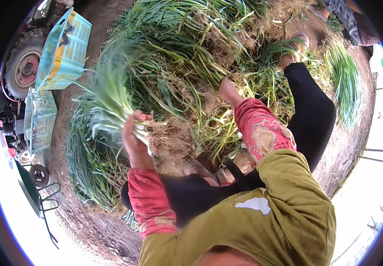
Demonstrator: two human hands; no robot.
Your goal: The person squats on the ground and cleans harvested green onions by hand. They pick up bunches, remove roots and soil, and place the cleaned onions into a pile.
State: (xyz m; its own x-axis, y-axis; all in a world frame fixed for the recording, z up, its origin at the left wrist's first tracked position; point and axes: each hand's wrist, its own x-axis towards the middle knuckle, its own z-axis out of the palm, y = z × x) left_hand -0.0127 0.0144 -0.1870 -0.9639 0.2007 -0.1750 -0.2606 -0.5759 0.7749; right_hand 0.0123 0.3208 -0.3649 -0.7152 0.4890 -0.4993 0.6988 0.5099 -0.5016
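My left hand (135, 139) is closed around a bunch of green allium plants (123, 101), probably scallions or garlic greens. Their blurred leaves fan up and left. A tangle of brown roots (169, 136) sticks out to the right of the fist. My right hand (230, 92) reaches into the big heap of the same plants (164, 56), at some stalks and yellowed leaves. Its fingertips are hidden, so whether it grips a stalk cannot be told. Loose yellow and green leaf waste (223, 133) lies below that hand, between my legs.
A sorted bundle of long green leaves (346, 83) lies on the ground at right. Plastic crates (65, 50) stand at left, beside a wheeled machine's tyre (25, 65). Below them is a wheelbarrow (25, 186). Another person's checked sleeve (342, 16) shows at top right.
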